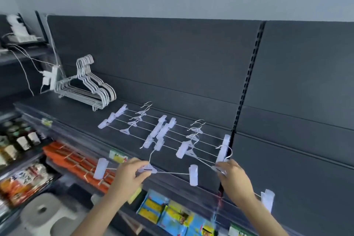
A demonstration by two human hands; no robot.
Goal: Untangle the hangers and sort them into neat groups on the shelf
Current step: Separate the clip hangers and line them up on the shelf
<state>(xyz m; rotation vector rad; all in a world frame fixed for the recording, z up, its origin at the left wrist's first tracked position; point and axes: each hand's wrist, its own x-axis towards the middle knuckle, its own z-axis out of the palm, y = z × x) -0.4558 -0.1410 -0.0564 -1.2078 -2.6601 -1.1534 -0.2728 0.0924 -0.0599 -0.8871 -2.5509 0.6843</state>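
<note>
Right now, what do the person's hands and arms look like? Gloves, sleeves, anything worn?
Both are bare. The left hand and right hand have no gloves. The left forearm and right forearm show no sleeve up to the frame edge. No watch, band or ring is visible, though motion blur could hide something small.

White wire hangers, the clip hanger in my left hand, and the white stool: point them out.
white wire hangers [105,95], head view, right shoulder bends of the stack.
clip hanger [150,168] pinched by the left hand [130,175], head view, middle hub.
white stool [55,217], head view, seat top.
</note>
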